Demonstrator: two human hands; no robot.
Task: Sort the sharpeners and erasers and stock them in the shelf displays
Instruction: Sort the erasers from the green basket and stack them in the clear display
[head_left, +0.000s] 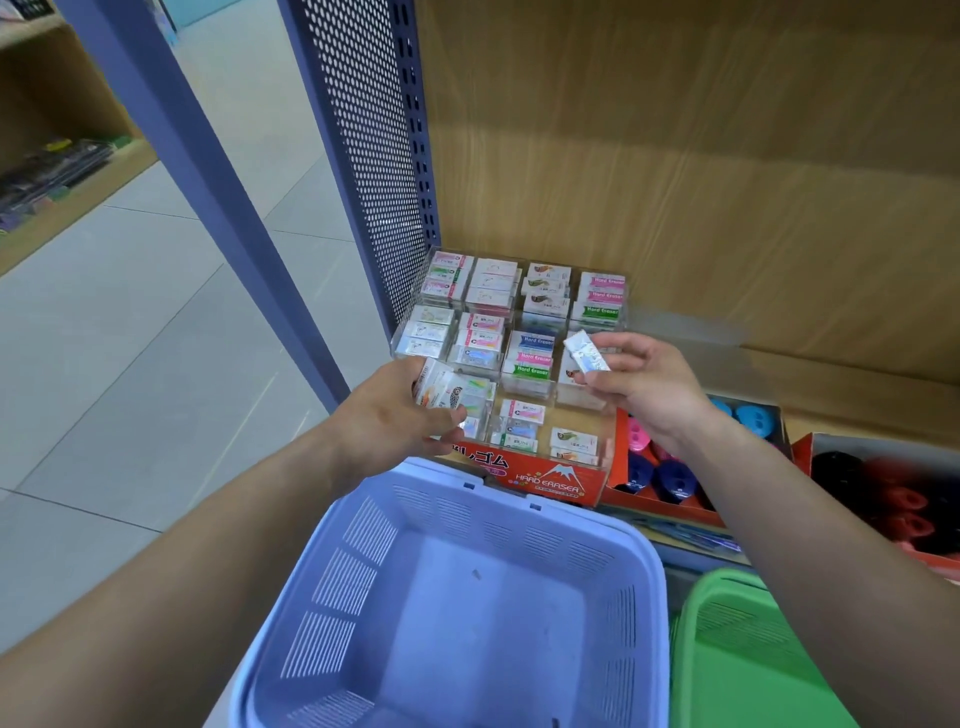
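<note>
Erasers, small paper-sleeved blocks, are lined up behind the big lavender slotted plastic basket, in a clear plastic compartment display on the wooden shelf. At the front-left compartment a small stack is gripped by the left hand. One white-wrapped eraser is pinched by the right hand, just above the display.

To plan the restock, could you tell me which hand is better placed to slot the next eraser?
Probably the right hand: it pinches one eraser just above the display, while the left hand grips a stack.
</note>
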